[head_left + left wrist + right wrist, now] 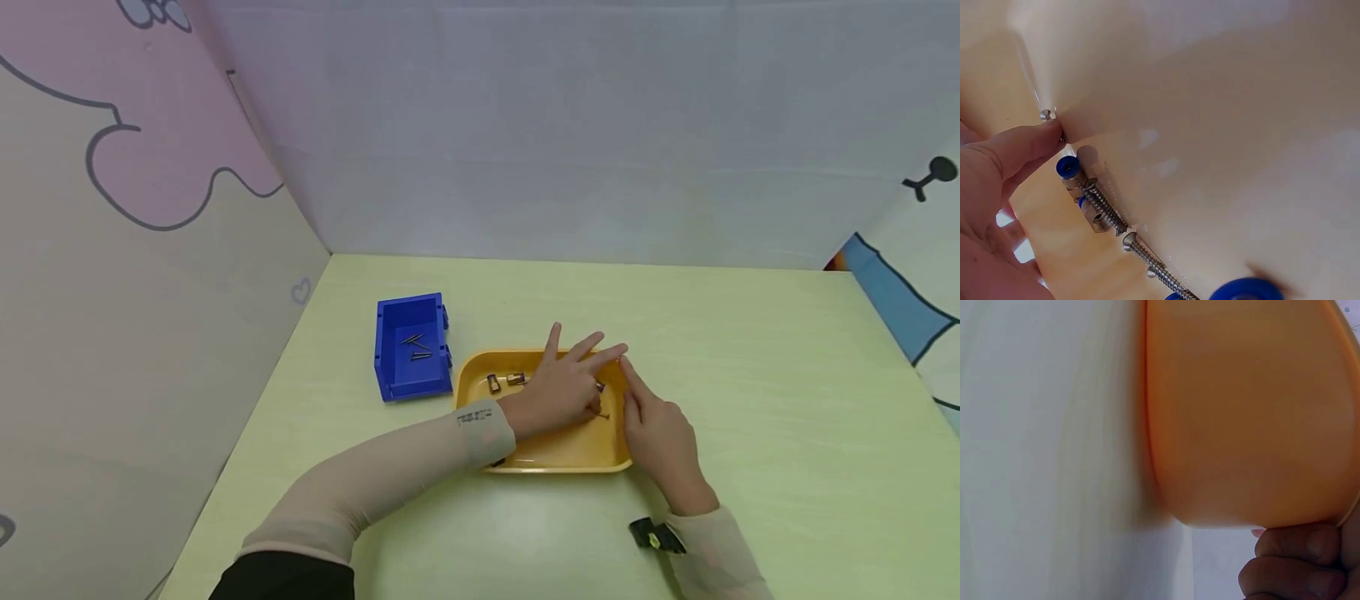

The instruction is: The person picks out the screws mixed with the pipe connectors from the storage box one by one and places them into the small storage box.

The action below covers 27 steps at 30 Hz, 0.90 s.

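The yellow tray (558, 454) holds brass push-in fittings (515, 379) with blue rings and loose screws (1107, 206). My left hand (562, 392) reaches over it, thumb and index finger pinching a small screw (1045, 115) whose head shows past the fingertips; the other fingers spread out toward the far rim. At the tray's right end, my right hand (663, 437) grips the rim. In the right wrist view its curled fingers (1291, 547) lie against the tray's outer side. Most of the pinched screw is hidden by the left fingers.
Left of the tray stands a blue bin (386, 367) with several screws (421, 356) inside. Both sit on a pale green table (765, 400), with a plain wall behind and printed panels at the sides. A dark strap (656, 536) hangs by the right sleeve.
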{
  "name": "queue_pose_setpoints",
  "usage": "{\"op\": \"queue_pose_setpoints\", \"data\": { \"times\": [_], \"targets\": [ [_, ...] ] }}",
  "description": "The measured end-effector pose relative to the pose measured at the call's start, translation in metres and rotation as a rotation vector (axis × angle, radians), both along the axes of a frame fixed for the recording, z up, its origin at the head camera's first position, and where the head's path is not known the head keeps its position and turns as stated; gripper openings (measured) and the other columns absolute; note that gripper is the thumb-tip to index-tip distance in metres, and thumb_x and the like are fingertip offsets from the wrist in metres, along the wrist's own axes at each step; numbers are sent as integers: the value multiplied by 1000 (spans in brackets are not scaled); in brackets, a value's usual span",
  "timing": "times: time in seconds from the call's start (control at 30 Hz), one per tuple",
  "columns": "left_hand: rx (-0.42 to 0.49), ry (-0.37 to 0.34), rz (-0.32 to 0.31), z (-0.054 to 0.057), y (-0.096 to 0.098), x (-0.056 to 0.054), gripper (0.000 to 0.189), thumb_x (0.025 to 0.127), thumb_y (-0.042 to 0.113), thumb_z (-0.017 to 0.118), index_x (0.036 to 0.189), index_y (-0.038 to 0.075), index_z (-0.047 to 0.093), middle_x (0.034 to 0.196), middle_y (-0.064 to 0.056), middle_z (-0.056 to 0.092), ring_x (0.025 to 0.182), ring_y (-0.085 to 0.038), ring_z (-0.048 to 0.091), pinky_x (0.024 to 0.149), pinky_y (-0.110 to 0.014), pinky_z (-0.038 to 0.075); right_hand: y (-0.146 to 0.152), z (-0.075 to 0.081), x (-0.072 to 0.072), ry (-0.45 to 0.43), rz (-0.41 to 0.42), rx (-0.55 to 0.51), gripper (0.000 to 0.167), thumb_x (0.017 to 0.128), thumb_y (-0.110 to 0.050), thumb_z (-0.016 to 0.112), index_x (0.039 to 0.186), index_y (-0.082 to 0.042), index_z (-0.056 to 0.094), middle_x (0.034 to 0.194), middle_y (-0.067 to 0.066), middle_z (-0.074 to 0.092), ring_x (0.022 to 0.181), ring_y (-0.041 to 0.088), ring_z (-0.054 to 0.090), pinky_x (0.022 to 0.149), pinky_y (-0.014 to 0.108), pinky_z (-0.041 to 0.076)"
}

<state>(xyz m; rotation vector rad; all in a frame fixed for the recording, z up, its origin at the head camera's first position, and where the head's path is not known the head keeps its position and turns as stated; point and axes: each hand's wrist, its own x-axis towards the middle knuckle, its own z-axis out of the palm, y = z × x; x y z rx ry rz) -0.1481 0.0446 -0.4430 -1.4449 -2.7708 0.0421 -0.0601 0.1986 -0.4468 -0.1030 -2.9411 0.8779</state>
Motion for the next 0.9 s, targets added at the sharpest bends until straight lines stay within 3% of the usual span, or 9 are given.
{"op": "queue_pose_setpoints", "data": {
  "times": [0.2,0.37,0.57,0.9],
  "targets": [
    [-21,28,-13,2,0,-1,8,89,44,74,87,41,81,164,9,23,153,-28,8,111,-74,8,-1,1,1,0,-2,-4,50,105,-15,41,155,-15,38,49,2,39,41,17,31,41,31,30],
    [-12,8,-28,8,-1,-3,11,89,47,72,94,41,80,164,0,25,153,-35,-3,105,-80,14,-1,1,1,-1,2,-8,50,105,-15,41,155,-14,38,50,2,39,41,17,32,41,30,31],
    [103,-36,-25,20,-8,-6,13,89,45,74,99,39,80,162,-9,29,153,-37,-1,103,-82,14,-1,1,1,-5,7,-7,50,106,-16,40,155,-14,37,50,2,40,40,16,33,41,30,31],
    [325,4,57,56,-34,-14,13,81,43,82,90,34,83,162,2,31,153,-34,6,105,-80,12,-1,4,1,-30,9,-2,51,106,-17,38,156,-15,34,52,2,41,42,16,35,42,31,31]
  ]
}}
